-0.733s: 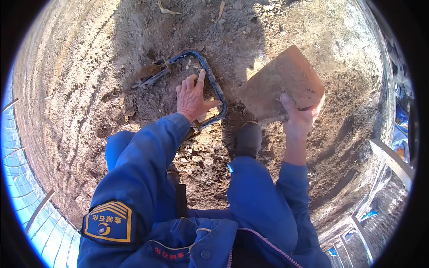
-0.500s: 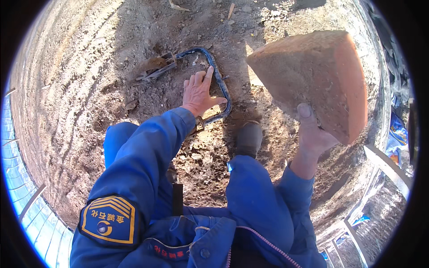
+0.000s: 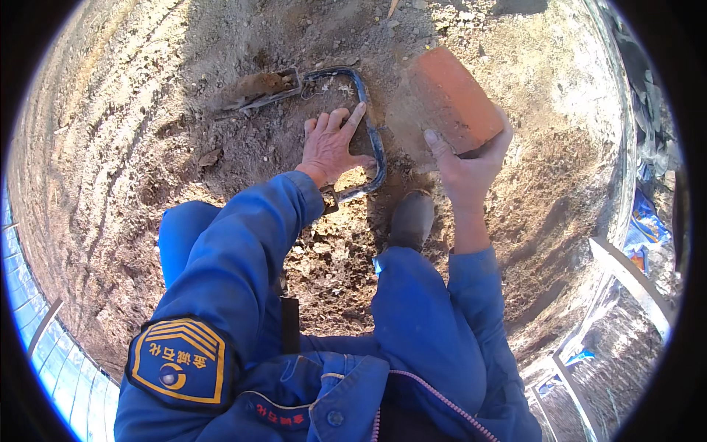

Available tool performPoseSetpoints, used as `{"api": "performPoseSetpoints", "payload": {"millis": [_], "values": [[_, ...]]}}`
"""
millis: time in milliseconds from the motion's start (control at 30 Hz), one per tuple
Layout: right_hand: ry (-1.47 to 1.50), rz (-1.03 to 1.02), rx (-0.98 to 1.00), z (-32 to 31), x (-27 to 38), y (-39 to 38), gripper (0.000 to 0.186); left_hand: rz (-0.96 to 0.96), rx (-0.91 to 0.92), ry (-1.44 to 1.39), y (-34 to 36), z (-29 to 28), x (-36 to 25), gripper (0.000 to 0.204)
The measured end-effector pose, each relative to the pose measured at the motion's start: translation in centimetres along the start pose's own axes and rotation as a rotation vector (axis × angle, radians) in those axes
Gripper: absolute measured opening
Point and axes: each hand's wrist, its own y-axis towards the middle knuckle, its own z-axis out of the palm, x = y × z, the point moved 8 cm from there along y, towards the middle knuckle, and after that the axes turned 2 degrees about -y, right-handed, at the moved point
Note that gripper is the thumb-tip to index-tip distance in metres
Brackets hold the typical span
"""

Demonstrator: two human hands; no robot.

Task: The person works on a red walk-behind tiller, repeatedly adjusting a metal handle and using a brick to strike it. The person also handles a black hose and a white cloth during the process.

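My right hand [image 3: 475, 166] grips a reddish brick [image 3: 458, 99], raised above the soil; the thumb lies along its near edge and the other fingers are mostly hidden behind it. My left hand [image 3: 333, 144] is low inside the bend of a dark blue-black bent bar [image 3: 378, 151], fingers spread, with the index finger and thumb reaching the bar. One end of that bar meets a grey metal piece [image 3: 272, 97] that holds or borders brown soil. Near my left wrist, the other end meets a small metal fitting [image 3: 329, 197].
Rough, crumbly soil [image 3: 132, 184] surrounds me. My dark boot [image 3: 412, 219] stands just right of the bar. A pale slat [image 3: 630, 283] and a blue bag [image 3: 648, 225] lie at the right edge. Bluish sheeting [image 3: 44, 339] curves along the lower left.
The brick has moved left and away from my head, turning so that its reddish face shows. My left hand remains by the bent bar with almost the same pose.
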Motion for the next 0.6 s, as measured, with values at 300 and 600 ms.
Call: {"api": "performPoseSetpoints", "payload": {"millis": [300,600], "values": [[-0.014,-0.131,-0.313,-5.2,8.6,-0.2,0.097,0.046,-0.368,0.103,3.8,-6.7,0.9,0.077],[-0.076,-0.166,-0.076,-1.7,5.7,-3.0,0.084,-0.047,-0.416,0.305,7.3,-3.8,5.7,0.044]]}}
